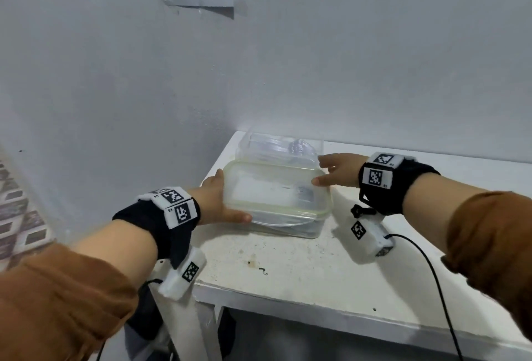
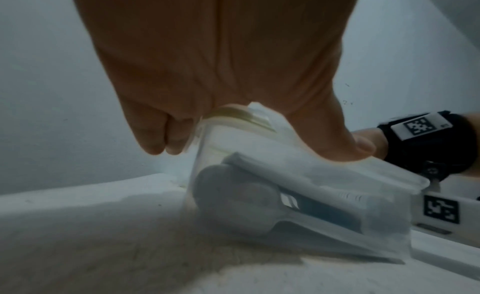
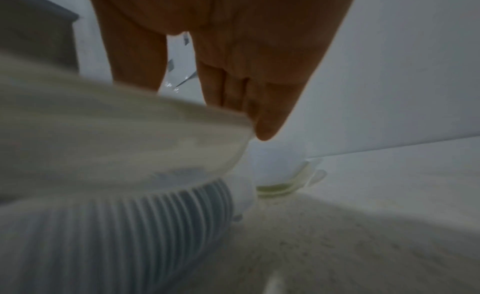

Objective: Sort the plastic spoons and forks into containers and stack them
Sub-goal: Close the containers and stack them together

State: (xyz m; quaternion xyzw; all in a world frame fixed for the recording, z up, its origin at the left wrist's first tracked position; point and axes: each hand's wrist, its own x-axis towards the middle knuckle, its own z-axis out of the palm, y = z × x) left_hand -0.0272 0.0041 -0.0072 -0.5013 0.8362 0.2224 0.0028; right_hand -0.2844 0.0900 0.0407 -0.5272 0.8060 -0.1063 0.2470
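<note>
The left hand (image 1: 218, 202) is gripping the left end of the lidded near container (image 1: 276, 202), thumb curled along its front edge. This container is sitting on the white table (image 1: 302, 274), just in front of the open far container (image 1: 282, 147). The right hand (image 1: 335, 172) is pinching the near container's right end.

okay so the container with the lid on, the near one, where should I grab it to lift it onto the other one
Grip the lidded container by its two short ends, just under the projecting lid rim, one of the hands from each side. The left hand and right hand already sit there; the walls look smooth, so the rim probably gives purchase.
</note>
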